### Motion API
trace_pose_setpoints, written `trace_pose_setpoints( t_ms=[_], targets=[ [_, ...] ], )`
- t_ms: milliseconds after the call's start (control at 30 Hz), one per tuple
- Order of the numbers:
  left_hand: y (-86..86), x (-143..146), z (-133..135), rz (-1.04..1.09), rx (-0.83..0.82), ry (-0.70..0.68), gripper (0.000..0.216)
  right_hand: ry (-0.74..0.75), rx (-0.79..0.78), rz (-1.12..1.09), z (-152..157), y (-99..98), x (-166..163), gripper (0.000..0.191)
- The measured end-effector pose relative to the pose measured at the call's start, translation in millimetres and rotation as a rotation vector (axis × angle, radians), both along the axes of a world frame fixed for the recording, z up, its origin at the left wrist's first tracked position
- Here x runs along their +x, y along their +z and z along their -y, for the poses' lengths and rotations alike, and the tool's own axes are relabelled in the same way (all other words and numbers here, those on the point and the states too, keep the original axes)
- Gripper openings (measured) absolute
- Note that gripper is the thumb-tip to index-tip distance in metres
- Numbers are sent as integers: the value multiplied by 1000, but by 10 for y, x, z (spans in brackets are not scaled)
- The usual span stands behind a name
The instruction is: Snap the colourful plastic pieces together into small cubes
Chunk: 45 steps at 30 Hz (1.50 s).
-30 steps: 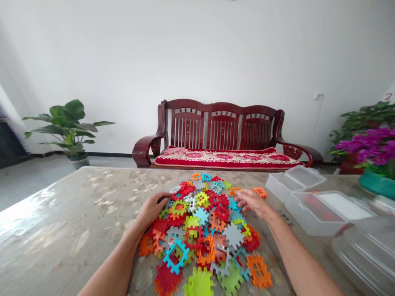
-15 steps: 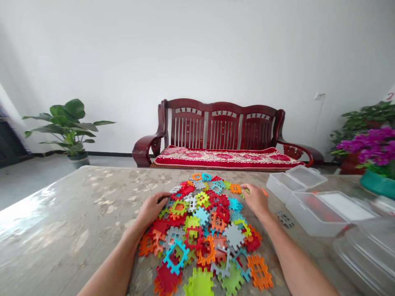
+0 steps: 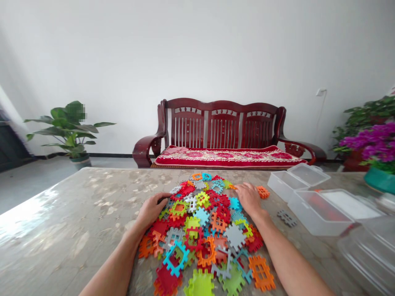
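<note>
Many interlocking plastic tiles with toothed edges lie heaped on the table, among them a lime green tile (image 3: 200, 283), a grey tile (image 3: 235, 236) and a blue frame tile (image 3: 175, 257). My left hand (image 3: 151, 211) rests against the heap's left side, thumb and fingers apart, holding nothing that I can see. At the upper right of the heap is my right hand (image 3: 248, 199), fingers stretched out and touching its edge. Under those fingertips an orange tile (image 3: 232, 186) is mostly covered. Just right of that hand, another orange tile (image 3: 263, 192) lies by itself.
On the right stand clear plastic boxes (image 3: 321, 216) with lids, with a grey windowed tile (image 3: 286, 218) lying beside them. A pot of purple flowers (image 3: 378, 142) is at the far right. Beyond the table (image 3: 77, 213) stands a wooden bench (image 3: 222, 123).
My right hand has moved left and slightly towards me onto the heap's edge, now covering most of an orange tile. The lone orange tile shows more fully. My left hand stays in place.
</note>
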<state>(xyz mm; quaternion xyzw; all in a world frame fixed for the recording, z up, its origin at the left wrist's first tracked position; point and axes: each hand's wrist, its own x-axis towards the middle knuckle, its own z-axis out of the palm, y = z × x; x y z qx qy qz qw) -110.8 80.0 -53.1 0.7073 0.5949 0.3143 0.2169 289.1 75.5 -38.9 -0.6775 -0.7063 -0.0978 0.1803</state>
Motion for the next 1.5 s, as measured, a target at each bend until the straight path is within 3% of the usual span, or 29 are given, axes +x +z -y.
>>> trace_pose_setpoints(
  t_ms=[100, 167, 300, 433, 633, 767, 933, 1033, 1167, 1300, 1500],
  targets=[
    [-4, -2, -4, 9, -2, 2, 38, -21, 85, -151, -20, 48, 12, 32],
    [-2, -1, -2, 14, 0, 3, 38, -43, 97, -370, -41, 84, 27, 36],
    [7, 8, 10, 13, 16, 10, 38, 46, -88, -763, -49, 109, 55, 44],
    [21, 20, 23, 7, 27, -1, 37, 168, -202, -701, 32, 111, 50, 39],
    [34, 27, 32, -3, 42, 6, 37, 203, -363, -616, 194, 295, -30, 55],
    [26, 24, 25, 12, 48, -2, 37, 200, -345, -481, 237, 356, -100, 50],
    [0, 8, 6, 2, 35, -8, 38, 172, -238, -433, 192, 276, -94, 46],
    [-9, -2, -1, -12, 30, 0, 38, 61, -82, -448, 144, 246, 39, 48],
    [-5, -5, -3, -30, 26, 3, 39, -259, 88, -403, 152, 265, 337, 51],
    [11, 5, 6, -36, 39, 7, 38, -475, 42, -304, 242, 265, 575, 53],
    [47, 29, 37, -21, 40, 19, 38, -562, 8, -228, 312, 214, 671, 57]
  ],
)
